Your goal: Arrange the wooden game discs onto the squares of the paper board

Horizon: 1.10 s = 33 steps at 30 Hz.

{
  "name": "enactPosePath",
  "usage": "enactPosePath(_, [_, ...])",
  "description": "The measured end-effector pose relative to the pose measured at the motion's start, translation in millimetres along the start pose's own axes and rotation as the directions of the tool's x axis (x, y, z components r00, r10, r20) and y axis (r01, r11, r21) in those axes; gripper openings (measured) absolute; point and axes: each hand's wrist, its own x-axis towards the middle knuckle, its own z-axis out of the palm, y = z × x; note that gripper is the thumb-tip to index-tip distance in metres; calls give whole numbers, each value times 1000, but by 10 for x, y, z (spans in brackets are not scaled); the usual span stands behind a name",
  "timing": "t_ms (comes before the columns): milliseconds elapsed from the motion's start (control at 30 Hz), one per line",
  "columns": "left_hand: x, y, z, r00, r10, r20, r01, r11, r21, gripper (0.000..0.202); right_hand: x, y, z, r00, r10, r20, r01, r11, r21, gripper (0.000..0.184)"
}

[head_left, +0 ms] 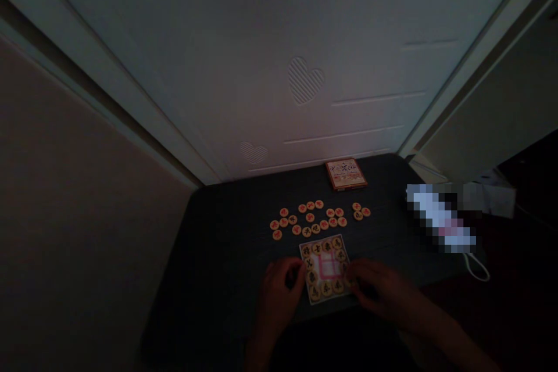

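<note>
A shallow square box (pixel 330 301) lies on the dark tabletop, with round xiangqi pieces in black characters set along its inner edges. A pink and white pattern (pixel 330 264) shows in its middle. At the box's left edge my left hand (pixel 279 288) is curled, thumb and fingers together; whether anything is between them is too dark to tell. My right hand (pixel 379 286) is closed at the lower right corner, its fingertips on a xiangqi piece (pixel 350 281) there. Loose pieces, mostly with red characters (pixel 310 217), lie face up beyond the box.
A printed lid-like square box (pixel 346 174) sits at the back of the dark table (pixel 218 256), near a white panel (pixel 244 70) with embossed hearts. To the right is a blurred-out object (pixel 440 218) with a white cord loop (pixel 479 273). The room is dim.
</note>
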Motion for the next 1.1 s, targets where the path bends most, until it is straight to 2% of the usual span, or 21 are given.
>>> enactPosePath(300, [-7, -21, 13, 1000, 5, -1, -5, 1000, 0, 15, 27, -34, -30, 997, -30, 71, 40, 988, -146, 31])
enactPosePath(500, [-4, -13, 3, 1000, -7, 11, 7, 1000, -5, 16, -21, -18, -41, 995, -69, 76, 81, 983, -165, 28])
enactPosePath(633, [4, 12, -10, 1000, -15, 16, 15, 1000, 1, 19, -84, -23, -56, 995, -67, 71, 76, 989, -129, 28])
enactPosePath(867, [5, 14, -7, 1000, -11, 13, 11, 1000, 3, 18, -166, -42, -73, 999, 10, 48, -12, 999, 40, 27])
enactPosePath(1100, [-3, -7, 8, 999, -29, 21, 29, 999, 14, 19, -128, 53, 9, 994, 100, -42, -96, 991, 92, 20])
